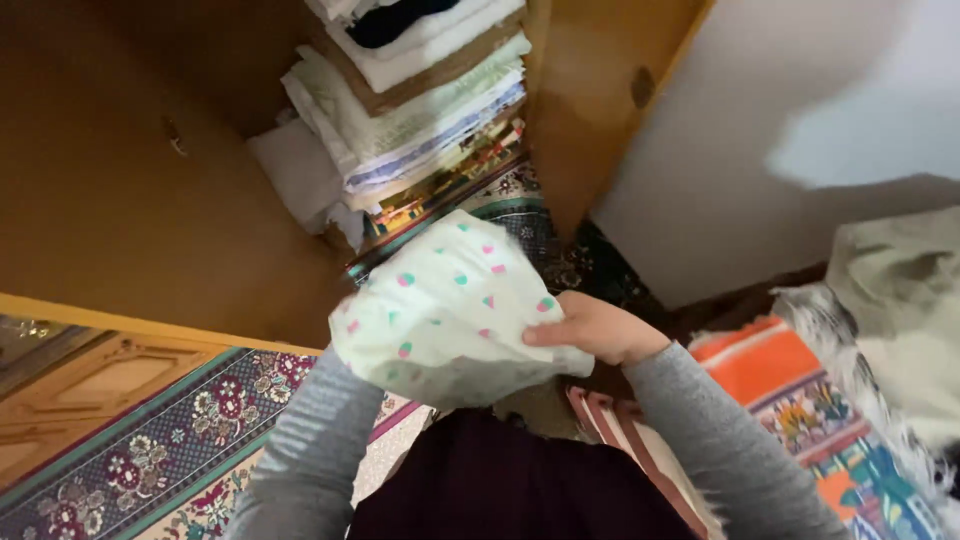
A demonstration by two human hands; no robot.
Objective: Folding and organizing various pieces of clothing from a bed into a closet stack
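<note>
Closest to me, my right hand (598, 327) is clamped on the edge of a folded white cloth (450, 305) with pink and green dots, thumb on top. My left hand is buried under that cloth, so I cannot tell its grip; only the grey sleeve (305, 445) shows. The cloth sits chest-high over the patterned rug (150, 450). Beyond it stands the open wooden wardrobe (130, 200), with a stack of folded linens (420, 100) inside.
</note>
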